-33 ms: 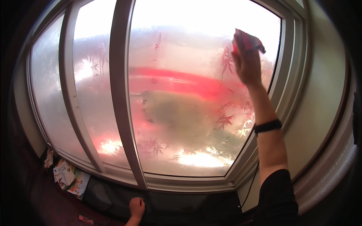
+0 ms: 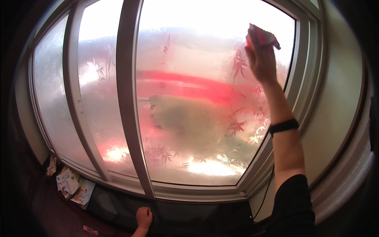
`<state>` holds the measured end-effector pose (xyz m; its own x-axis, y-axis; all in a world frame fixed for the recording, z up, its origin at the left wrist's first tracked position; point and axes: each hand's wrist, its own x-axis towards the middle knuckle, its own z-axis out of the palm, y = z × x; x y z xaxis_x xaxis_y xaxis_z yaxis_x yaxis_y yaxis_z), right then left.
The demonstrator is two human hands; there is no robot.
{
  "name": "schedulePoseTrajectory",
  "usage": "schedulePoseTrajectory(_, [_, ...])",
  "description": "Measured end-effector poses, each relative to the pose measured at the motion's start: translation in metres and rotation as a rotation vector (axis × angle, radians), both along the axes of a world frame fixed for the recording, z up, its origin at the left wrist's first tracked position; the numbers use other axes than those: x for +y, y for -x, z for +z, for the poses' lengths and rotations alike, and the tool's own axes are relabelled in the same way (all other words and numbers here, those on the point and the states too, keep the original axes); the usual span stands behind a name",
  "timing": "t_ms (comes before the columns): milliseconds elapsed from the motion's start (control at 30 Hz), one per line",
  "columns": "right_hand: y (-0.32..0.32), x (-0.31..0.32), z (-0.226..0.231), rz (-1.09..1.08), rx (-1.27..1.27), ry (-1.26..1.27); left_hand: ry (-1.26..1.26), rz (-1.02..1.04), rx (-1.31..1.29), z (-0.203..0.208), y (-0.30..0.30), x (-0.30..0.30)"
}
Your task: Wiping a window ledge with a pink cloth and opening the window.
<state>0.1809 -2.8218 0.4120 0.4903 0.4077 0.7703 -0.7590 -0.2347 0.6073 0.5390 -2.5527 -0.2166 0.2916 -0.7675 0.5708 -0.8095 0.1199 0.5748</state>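
Note:
My right hand (image 2: 262, 63) is raised high against the upper right of a large frosted window pane (image 2: 185, 118). It presses a red cloth (image 2: 265, 38) with a dark scalloped edge to the glass, the cloth spreading out past the fingers. A black band (image 2: 284, 126) circles that wrist. Low in the view, my left hand (image 2: 144, 216) rests curled in a loose fist on the dark surface (image 2: 177, 217) below the window. Nothing sticks out of it. Leaf patterns mark the pane, and a blurred red band shows through it.
A grey upright frame bar (image 2: 128, 91) divides this pane from narrower panes at the left. Papers and booklets (image 2: 75, 186) lie at the lower left, with a small red object (image 2: 90, 230) nearer. A thin black cable (image 2: 265, 194) hangs beside the right wall (image 2: 335, 106).
My right hand and the cloth have slid slightly up and to the right on the glass. The left hand stays in place.

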Motion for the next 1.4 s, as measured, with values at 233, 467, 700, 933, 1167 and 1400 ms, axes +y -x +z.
schedulePoseTrajectory(233, [-0.019, -0.011, 0.082, 0.007, -0.16, -0.073, -0.047, -0.02, -0.013, -0.001, 0.002, -0.008])
schedulePoseTrajectory(467, [-0.081, 0.031, -0.059, -0.155, 0.431, -0.349, -0.063, -0.003, -0.017, 0.001, 0.001, -0.005])
schedulePoseTrajectory(700, [-0.088, 0.047, -0.172, -0.307, 0.964, -0.245, -0.057, 0.0, 0.012, 0.003, -0.001, 0.0])
schedulePoseTrajectory(933, [-0.108, 0.027, -0.169, -0.146, 1.037, -0.259, -0.038, 0.015, -0.023, -0.004, -0.002, 0.0])
schedulePoseTrajectory(1167, [-0.126, -0.005, 0.046, 0.075, 0.185, -0.012, -0.043, 0.012, -0.034, 0.004, 0.002, -0.009])
schedulePoseTrajectory(1400, [-0.192, 0.042, 0.077, 0.2, -0.067, -0.384, -0.046, 0.046, -0.029, -0.001, 0.0, 0.008])
